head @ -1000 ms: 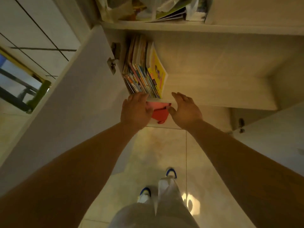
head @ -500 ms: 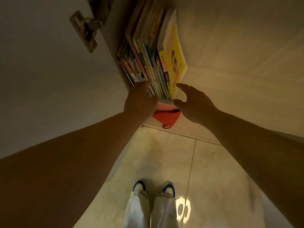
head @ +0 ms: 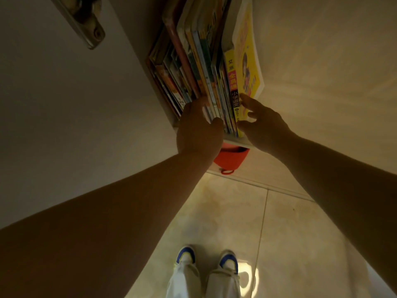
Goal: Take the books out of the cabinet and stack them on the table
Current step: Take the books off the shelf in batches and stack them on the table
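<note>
A row of thin, colourful books stands upright at the left end of a cabinet shelf. The rightmost one is a yellow book that leans to the right. My left hand lies against the lower spines on the left part of the row, its thumb across them. My right hand is at the yellow book's spine with fingers spread and slightly bent, its fingertips touching the book. Neither hand has closed round a book.
The open cabinet door with its metal hinge fills the left. A red object hangs below the shelf edge. Beneath are a tiled floor and my shoes. The shelf right of the books is bare.
The view has moved closer to the shelf. Both hands have risen from the shelf's front edge onto the book spines, the right one reaching the yellow book.
</note>
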